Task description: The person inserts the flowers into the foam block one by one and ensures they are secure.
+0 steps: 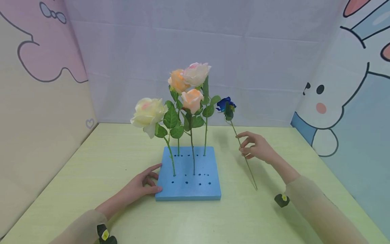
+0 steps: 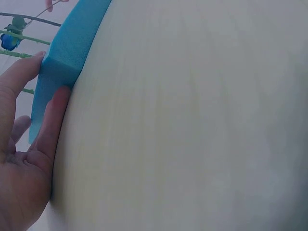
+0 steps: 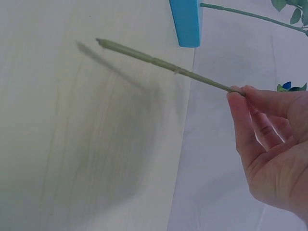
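Note:
My right hand (image 1: 256, 147) pinches the thin stem (image 3: 163, 65) of a blue rose (image 1: 226, 105) between thumb and fingertips, right of the block. The rose's bloom points up and left, while its bare stem end slants down toward the table. My left hand (image 1: 141, 185) rests against the left side of a blue block (image 1: 189, 191) with rows of small holes, its thumb at the front left corner. Standing in the block are a cream rose (image 1: 149, 113), a peach rose (image 1: 192, 100), an orange rose (image 1: 178, 81) and a pale pink rose (image 1: 197, 74).
The block sits on a pale yellow-green table (image 1: 122, 152). Behind it hangs a plain light backdrop (image 1: 259, 61); cartoon-printed panels flank the table at left and right. Dark flower-like ornaments (image 1: 282, 200) hang at both sleeve cuffs.

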Tool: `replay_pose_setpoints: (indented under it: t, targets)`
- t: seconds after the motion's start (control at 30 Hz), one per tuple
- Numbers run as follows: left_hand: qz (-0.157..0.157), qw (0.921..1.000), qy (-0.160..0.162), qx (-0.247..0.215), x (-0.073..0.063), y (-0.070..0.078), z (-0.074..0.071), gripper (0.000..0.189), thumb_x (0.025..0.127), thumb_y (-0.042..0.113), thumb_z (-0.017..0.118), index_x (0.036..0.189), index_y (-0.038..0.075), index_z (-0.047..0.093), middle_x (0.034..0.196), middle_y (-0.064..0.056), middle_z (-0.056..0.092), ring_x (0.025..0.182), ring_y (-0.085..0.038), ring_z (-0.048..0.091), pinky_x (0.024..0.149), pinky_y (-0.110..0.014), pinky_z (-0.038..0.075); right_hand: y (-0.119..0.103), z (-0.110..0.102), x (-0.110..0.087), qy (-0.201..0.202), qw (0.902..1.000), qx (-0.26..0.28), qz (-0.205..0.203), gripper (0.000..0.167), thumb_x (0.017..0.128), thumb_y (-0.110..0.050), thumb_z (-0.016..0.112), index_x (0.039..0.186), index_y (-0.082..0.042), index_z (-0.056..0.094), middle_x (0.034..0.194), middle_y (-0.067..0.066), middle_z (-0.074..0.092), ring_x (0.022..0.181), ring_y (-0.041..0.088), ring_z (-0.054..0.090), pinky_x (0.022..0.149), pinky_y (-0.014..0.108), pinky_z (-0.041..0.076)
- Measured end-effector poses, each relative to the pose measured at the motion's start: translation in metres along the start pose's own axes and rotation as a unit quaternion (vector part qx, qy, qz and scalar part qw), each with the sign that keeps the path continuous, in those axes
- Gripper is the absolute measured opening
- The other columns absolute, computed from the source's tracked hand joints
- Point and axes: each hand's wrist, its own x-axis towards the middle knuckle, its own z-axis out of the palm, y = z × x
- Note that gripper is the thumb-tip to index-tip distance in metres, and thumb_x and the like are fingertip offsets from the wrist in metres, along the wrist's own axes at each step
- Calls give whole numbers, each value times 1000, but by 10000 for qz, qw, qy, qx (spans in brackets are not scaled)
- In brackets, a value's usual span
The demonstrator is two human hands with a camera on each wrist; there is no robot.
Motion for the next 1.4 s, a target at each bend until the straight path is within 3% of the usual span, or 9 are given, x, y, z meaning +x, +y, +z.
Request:
replay_pose_setpoints:
  t: [0.17,0.47,0.9,1.4]
  targets:
    - [44,10000,9,51,1,-1,0,84,85,31,78,155,20,32,125,-12,60,92,-15,62,78,-22,50,-2,-1,-2,127,9997,98,-170,49,91,-2,65,137,-7,50,98,23,65,83,37,71,66,37,61]
    - [13,10000,-3,-35,1,-2,0,84,85,29,78,155,21,32,127,-12,60,93,-16,62,77,-23,51,-12,-1,-5,259,9992,225,-226,42,93,-4,64,132,-7,51,97,24,63,82,35,71,67,37,61]
    - [27,10000,23,-4,1,-1,1,84,85,30,78,155,21,32,126,-13,59,93,-16,62,77,-23,52,-25,6,-10,573,9966,345,-481,33,95,-7,62,127,-9,53,98,26,62,75,17,72,67,37,61]
    - [34,10000,2,-27,2,-2,1,84,84,29,78,155,20,33,126,-14,59,93,-17,62,76,-23,53,-45,14,-16,853,9899,511,-1014,32,95,-4,62,126,-8,53,93,25,62,72,13,71,65,35,61]
